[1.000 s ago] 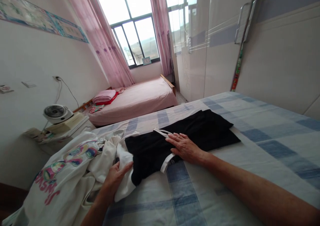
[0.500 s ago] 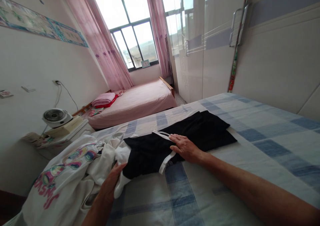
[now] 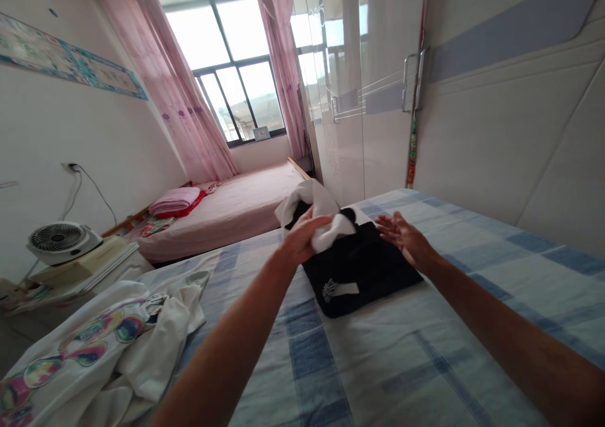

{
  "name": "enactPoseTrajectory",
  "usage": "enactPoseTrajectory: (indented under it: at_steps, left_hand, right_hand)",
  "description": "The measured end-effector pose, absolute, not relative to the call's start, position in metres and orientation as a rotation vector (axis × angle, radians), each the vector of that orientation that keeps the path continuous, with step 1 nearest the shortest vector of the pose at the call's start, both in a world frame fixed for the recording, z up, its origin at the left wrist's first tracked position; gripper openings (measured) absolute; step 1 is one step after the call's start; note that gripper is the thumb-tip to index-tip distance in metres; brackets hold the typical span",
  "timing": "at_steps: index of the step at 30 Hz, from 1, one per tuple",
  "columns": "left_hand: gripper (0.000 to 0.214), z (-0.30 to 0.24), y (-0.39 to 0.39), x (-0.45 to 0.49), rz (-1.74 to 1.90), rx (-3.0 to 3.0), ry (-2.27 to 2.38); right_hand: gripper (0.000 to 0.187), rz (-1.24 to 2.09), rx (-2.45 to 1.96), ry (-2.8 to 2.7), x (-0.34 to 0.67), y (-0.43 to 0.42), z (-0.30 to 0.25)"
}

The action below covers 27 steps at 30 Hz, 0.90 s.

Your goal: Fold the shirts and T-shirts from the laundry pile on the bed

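A black shirt with white parts (image 3: pixel 368 269) lies partly folded on the checked bed, with a small printed emblem and a white strip showing near its front edge. My left hand (image 3: pixel 302 238) grips its white end, which is lifted and bunched over the black part. This raised cloth is slightly blurred. My right hand (image 3: pixel 401 236) hovers at the shirt's right side, fingers apart and holding nothing. A white garment with a colourful sunglasses print (image 3: pixel 94 351) lies crumpled at the left, apart from both hands.
The blue-and-white checked bedsheet (image 3: pixel 472 326) spreads under the clothes. Past it stands a pink bed (image 3: pixel 227 206) with folded bedding (image 3: pixel 174 201). A fan (image 3: pixel 61 241) sits on a side stand at the left. Glossy wardrobe doors (image 3: pixel 378 48) rise behind on the right.
My left hand has carried the shirt's white end up and rightward over the black part, away from the printed garment. My right hand has lifted off the cloth and moved right. The view has shifted.
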State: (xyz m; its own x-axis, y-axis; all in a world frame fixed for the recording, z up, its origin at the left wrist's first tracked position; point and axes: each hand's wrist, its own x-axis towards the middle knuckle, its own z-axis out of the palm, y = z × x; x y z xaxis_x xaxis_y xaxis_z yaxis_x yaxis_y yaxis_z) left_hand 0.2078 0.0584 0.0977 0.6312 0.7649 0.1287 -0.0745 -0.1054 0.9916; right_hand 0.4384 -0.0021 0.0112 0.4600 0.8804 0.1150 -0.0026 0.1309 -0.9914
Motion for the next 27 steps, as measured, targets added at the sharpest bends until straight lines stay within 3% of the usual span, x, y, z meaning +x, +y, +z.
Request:
enactPoseTrajectory:
  at_steps: [3, 8, 11, 14, 17, 19, 21, 24, 27]
  left_hand:
    - [0.028, 0.083, 0.057, 0.257, 0.672, 1.35, 0.516]
    - [0.022, 0.036, 0.059, 0.231, 0.933, 1.891, 0.9]
    - [0.038, 0.015, 0.076, 0.18, 1.037, 2.314, 1.14]
    - [0.055, -0.001, 0.094, 0.141, 0.8, 2.718, 1.262]
    - [0.067, -0.014, 0.104, 0.128, 0.588, 2.94, 1.163]
    - [0.07, -0.02, 0.108, 0.131, 0.582, 3.015, 1.073]
    - [0.07, -0.023, 0.111, 0.137, 0.648, 3.064, 0.981]
    - [0.067, -0.025, 0.118, 0.147, 0.704, 3.102, 0.836]
    - [0.064, -0.027, 0.126, 0.153, 0.691, 3.04, 0.794]
  right_hand:
    - [0.056, 0.645, -1.333, -0.66, 0.475, -0.005, 0.0]
    - [0.045, 0.408, -1.522, -0.68, 0.497, -0.013, -0.018]
    - [0.041, 0.119, -1.705, -0.934, 0.477, -0.018, -0.008]
    - [0.042, -0.04, -1.677, -1.329, 0.431, -0.027, 0.008]
    - [0.052, 0.037, -1.498, -1.833, 0.371, -0.042, 0.01]
    - [0.07, -0.025, -1.482, -2.045, 0.336, -0.051, 0.0]
    - [0.077, -0.136, -1.532, -2.115, 0.313, -0.055, -0.015]
    - [0.072, -0.237, -1.629, -2.088, 0.307, -0.049, -0.031]
    - [0.063, -0.126, -1.643, -2.029, 0.324, -0.036, -0.028]
